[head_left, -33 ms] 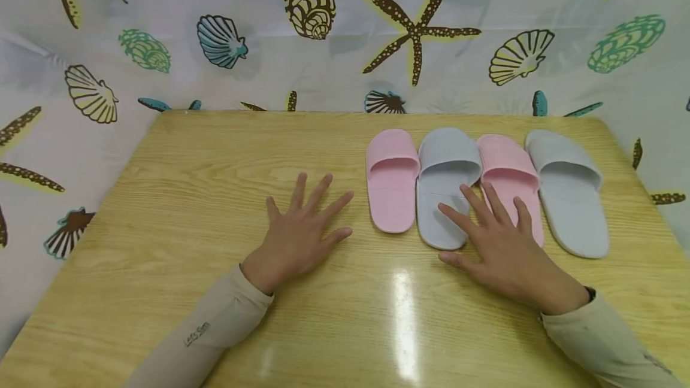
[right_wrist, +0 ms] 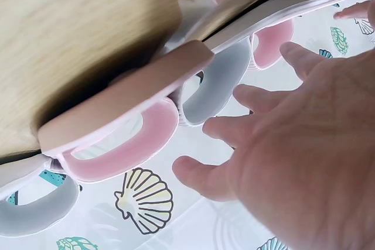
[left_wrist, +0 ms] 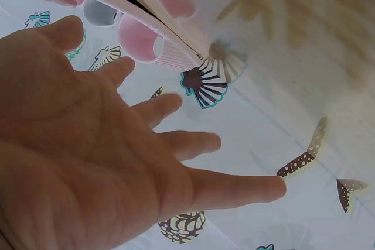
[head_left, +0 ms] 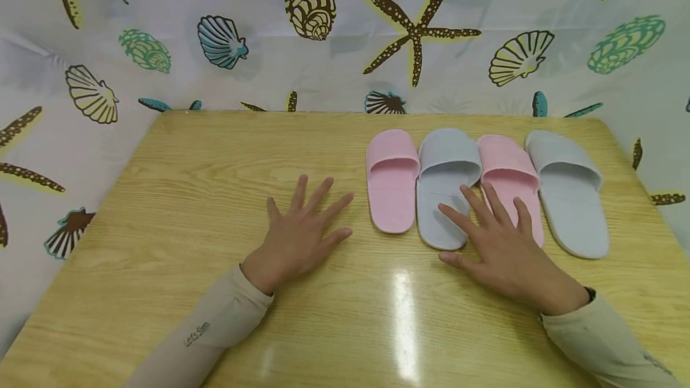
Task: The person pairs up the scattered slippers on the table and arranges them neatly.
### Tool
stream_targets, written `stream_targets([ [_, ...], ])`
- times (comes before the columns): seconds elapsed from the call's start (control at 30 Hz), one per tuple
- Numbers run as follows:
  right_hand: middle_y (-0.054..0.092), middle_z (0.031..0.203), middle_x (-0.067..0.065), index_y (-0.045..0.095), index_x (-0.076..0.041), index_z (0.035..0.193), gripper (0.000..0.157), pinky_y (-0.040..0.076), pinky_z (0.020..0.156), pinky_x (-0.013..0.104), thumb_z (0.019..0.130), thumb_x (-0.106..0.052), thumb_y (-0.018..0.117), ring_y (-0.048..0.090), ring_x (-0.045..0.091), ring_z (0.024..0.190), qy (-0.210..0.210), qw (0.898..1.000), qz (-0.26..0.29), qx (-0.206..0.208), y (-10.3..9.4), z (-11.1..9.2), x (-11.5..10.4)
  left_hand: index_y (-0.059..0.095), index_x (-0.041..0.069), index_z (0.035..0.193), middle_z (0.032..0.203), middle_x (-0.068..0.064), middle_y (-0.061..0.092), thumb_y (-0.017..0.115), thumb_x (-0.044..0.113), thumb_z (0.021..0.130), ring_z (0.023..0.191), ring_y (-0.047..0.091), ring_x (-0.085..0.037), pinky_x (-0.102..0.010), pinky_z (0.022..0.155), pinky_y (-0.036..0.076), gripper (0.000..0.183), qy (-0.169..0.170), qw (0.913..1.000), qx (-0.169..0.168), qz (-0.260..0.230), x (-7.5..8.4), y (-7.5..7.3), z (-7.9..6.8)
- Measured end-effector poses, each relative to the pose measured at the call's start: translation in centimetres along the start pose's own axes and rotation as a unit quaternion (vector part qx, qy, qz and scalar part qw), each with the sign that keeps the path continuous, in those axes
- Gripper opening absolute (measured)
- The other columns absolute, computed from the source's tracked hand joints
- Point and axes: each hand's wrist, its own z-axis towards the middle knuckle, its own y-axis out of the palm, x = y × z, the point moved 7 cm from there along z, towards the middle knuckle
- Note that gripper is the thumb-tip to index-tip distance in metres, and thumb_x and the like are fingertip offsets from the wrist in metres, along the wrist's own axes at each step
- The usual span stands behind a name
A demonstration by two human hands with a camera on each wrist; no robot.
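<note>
Two pink and two grey slippers lie side by side on the right of the table, colours alternating, straps towards the back. From left to right they are a pink slipper (head_left: pixel 392 208), a grey slipper (head_left: pixel 439 223), a second pink slipper (head_left: pixel 507 154) and a second grey slipper (head_left: pixel 577 214). My right hand (head_left: pixel 504 256), fingers spread, is over the near parts of the middle two and hides some of them; it grips nothing, and contact is unclear. Left of the row, my left hand (head_left: pixel 296 241) is held over bare wood with fingers spread, holding nothing.
The wood-grain table (head_left: pixel 215 154) has a glossy top with a bright reflection near the front. Behind it and at both sides hangs a white cloth (head_left: pixel 334 76) printed with shells and starfish. Beige sleeves (head_left: pixel 215 316) cover both forearms.
</note>
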Motion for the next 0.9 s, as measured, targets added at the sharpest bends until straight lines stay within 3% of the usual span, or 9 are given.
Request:
stream_targets([
  [0.43,0.018,0.166,0.011,0.032,-0.031,0.155,0.067,0.006,0.110,0.073,0.097,-0.057,0.052,0.007,0.038,0.155,0.000,0.999,0.002,0.041,-0.9,0.7,0.7,0.021,0.046,0.156,0.170,0.004,0.005,0.033,0.064,0.101,0.156,-0.005,-0.038,-0.084,0.105,0.015,0.058,0.014,0.9993,0.034,-0.005,0.4,-0.5,0.5],
  [0.7,0.021,0.164,0.012,0.040,-0.023,0.150,0.054,0.004,0.110,0.072,0.103,-0.048,0.044,0.006,0.038,0.154,0.032,0.993,0.046,0.105,-2.7,2.1,2.8,0.022,0.044,0.156,0.169,0.003,0.009,0.037,0.062,0.101,0.156,0.003,-0.038,-0.078,0.108,0.021,0.060,0.020,0.9985,0.051,-0.003,1.6,-1.0,3.9],
  [0.9,0.021,0.164,0.011,0.041,-0.018,0.148,0.050,0.003,0.108,0.073,0.105,-0.043,0.040,0.003,0.037,0.154,0.054,0.989,0.034,0.131,-3.3,3.1,4.8,0.021,0.040,0.157,0.169,0.000,0.010,0.037,0.058,0.102,0.156,0.003,-0.039,-0.074,0.112,0.020,0.060,0.032,0.9981,0.053,0.001,3.0,-1.0,6.4],
])
